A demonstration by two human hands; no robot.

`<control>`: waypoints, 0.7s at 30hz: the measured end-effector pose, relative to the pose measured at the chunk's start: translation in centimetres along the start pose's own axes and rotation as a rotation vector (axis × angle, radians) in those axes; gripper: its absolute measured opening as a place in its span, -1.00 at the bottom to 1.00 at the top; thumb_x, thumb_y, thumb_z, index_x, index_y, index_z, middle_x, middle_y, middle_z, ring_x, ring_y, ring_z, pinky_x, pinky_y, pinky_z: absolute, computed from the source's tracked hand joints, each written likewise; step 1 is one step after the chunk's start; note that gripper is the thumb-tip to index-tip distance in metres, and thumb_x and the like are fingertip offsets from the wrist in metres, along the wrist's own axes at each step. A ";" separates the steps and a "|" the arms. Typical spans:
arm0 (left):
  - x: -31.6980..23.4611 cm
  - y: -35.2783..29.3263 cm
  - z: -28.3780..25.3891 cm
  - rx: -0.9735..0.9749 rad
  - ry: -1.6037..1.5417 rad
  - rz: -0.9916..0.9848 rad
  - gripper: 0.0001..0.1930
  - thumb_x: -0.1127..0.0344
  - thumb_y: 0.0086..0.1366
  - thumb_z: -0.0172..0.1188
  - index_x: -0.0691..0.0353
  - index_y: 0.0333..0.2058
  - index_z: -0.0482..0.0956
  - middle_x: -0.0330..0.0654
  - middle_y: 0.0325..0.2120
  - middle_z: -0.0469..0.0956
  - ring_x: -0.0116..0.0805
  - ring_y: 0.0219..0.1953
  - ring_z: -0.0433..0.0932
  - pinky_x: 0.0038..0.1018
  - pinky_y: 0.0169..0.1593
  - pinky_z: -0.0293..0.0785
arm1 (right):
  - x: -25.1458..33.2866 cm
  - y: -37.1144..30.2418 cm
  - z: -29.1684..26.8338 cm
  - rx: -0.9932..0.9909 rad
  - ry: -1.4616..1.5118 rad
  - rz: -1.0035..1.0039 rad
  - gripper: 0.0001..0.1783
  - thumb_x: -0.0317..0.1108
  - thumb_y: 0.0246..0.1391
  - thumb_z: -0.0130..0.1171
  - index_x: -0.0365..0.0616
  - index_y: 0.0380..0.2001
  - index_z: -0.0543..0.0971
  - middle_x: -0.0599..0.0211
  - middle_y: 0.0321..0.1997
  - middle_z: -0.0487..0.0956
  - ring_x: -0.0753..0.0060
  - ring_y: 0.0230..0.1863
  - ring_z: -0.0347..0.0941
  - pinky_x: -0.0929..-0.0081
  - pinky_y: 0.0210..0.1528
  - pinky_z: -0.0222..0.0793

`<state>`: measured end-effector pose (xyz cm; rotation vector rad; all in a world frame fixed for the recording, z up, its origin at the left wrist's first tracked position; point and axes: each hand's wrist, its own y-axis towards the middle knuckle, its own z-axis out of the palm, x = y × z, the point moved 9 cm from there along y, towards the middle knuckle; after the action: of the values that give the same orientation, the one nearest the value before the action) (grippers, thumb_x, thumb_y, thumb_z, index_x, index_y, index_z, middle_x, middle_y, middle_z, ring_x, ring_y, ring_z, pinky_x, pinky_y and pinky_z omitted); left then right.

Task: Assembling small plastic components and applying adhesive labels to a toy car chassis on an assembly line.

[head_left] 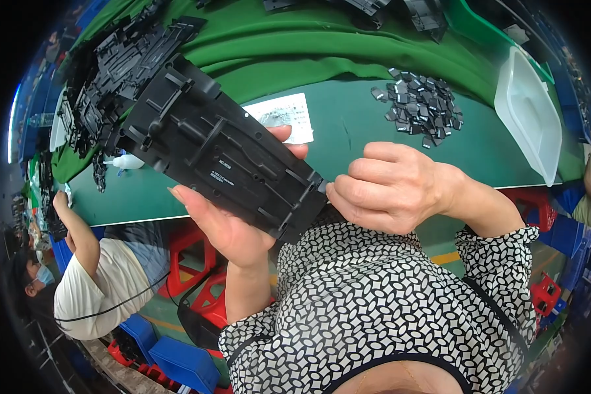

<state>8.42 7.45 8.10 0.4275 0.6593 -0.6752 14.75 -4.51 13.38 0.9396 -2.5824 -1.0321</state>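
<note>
A long black moulded plastic tray-like part (233, 154) is tilted across the space above the table, its ribbed side facing me. My left hand (228, 228) is wrapped round it from beneath, with the thumb along the near edge and fingertips showing past the far edge. Curled at the part's right end, my right hand (391, 189) pinches against its corner. A tiny greyish bit shows at those fingertips, mostly hidden, and I cannot make out what it is. Further right on the table lies a heap of small black pieces (421, 108) with light marks.
A printed white sheet (295, 108) lies behind the part. Many black plastic parts (121, 62) are piled at the far left, near a white bottle (126, 161). A white bin (528, 115) stands at right, and green cloth (295, 49) runs behind. Another person (105, 276) sits at left.
</note>
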 end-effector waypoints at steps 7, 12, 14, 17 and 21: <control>0.1 -0.2 0.5 0.050 -0.021 0.008 -0.16 -0.38 0.23 -0.50 0.29 0.15 0.13 0.21 -0.05 0.35 0.01 -0.15 0.49 -0.01 -0.05 0.42 | 0.1 -0.1 0.1 0.002 0.026 0.004 -0.86 -0.38 -0.38 0.15 -0.19 -0.65 0.46 0.41 -0.51 0.34 0.55 -0.57 0.23 0.61 -0.61 0.13; -0.9 -0.5 -0.3 0.015 -0.017 0.129 -0.11 -0.45 0.17 -0.43 0.25 0.16 0.13 0.17 -0.01 0.33 0.03 -0.12 0.47 0.05 0.05 0.31 | -1.3 -0.3 -0.6 -0.054 0.075 0.139 -0.79 -0.40 -0.30 0.17 -0.19 -0.47 0.49 0.38 -0.46 0.40 0.51 -0.54 0.31 0.58 -0.58 0.19; -1.8 -0.6 0.1 0.048 0.009 0.242 -0.08 -0.47 0.14 -0.40 0.27 0.16 0.13 0.17 -0.01 0.33 0.02 -0.11 0.46 0.06 0.09 0.26 | -3.4 -1.3 -1.0 -0.129 0.254 0.456 -0.79 -0.45 -0.21 0.20 -0.20 -0.39 0.49 0.34 -0.47 0.44 0.44 -0.54 0.37 0.51 -0.56 0.27; -1.6 -0.6 1.1 0.063 -0.003 0.256 -0.06 -0.49 0.12 -0.39 0.29 0.16 0.11 0.17 -0.01 0.33 0.02 -0.08 0.46 0.09 0.12 0.21 | -4.6 -3.5 0.6 -0.086 0.654 0.878 -0.90 -0.54 -0.04 0.17 -0.30 -0.38 0.52 0.27 -0.49 0.50 0.45 -0.53 0.40 0.55 -0.53 0.28; -1.6 -0.9 2.2 0.083 0.141 0.279 -0.05 -0.50 0.12 -0.40 0.28 0.17 0.11 0.17 -0.02 0.35 0.01 -0.09 0.47 0.11 0.12 0.19 | -4.0 -4.4 2.3 -0.141 0.901 1.084 -0.91 -0.48 0.06 0.12 -0.30 -0.40 0.50 0.38 -0.54 0.45 0.63 -0.53 0.33 0.66 -0.52 0.20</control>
<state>7.77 6.32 10.64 0.6354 0.6904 -0.4111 19.05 -3.17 8.90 -0.1274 -1.7320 -0.3186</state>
